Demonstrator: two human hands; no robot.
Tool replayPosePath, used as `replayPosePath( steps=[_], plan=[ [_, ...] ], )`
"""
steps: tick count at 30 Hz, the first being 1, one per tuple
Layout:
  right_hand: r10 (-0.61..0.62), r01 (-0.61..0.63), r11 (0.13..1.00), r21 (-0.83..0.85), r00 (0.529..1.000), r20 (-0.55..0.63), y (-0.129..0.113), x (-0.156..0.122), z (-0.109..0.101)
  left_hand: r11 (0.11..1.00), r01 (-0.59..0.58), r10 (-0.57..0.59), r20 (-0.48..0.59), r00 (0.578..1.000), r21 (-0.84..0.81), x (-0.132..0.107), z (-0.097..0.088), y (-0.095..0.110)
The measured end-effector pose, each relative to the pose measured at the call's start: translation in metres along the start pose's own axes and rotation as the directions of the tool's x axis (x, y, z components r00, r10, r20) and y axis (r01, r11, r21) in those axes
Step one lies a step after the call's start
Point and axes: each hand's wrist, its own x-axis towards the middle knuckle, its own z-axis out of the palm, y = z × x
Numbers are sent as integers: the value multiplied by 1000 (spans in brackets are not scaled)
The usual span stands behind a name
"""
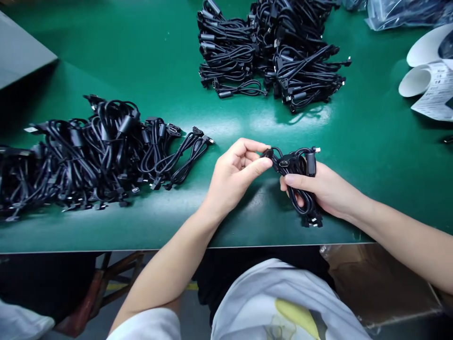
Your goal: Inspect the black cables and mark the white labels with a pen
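A bundle of black cables (pixel 299 177) with several connectors hangs over the green table, gripped in my right hand (pixel 325 186) with the thumb across its front. My left hand (pixel 237 172) pinches a black connector (pixel 268 154) at the bundle's left end between thumb and forefinger. On the bundle, a wide connector port (pixel 284 162) faces up, a dark cylinder (pixel 311 163) sits at the right, and a silver plug tip (pixel 317 149) sticks out beyond it. Part of the bundle is hidden behind my right fingers.
A long heap of coiled black cables (pixel 95 151) lies to the left. Another pile of cables (pixel 233 56) is at the far middle. Clear plastic bags (pixel 399 14) and a curled label sheet (pixel 437 89) lie at the right. A grey box (pixel 21 52) stands at the upper left.
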Motion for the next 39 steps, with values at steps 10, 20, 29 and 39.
replayPosePath(
  steps=[10,20,29,39],
  plan=[
    [-109,92,976,200,991,78,-3,-1,0,986,-29,24,-34,999,-162,-3,5,1],
    [-350,344,937,-65,913,-211,-17,-4,-13,970,72,-169,431,886,234,-22,27,3],
    [-414,417,909,-20,893,-175,-14,-6,-8,941,-79,-20,284,959,330,-31,37,-9],
    [-413,407,911,-69,888,-205,-22,-12,-13,998,24,-34,158,987,60,-21,32,-5]
  ],
)
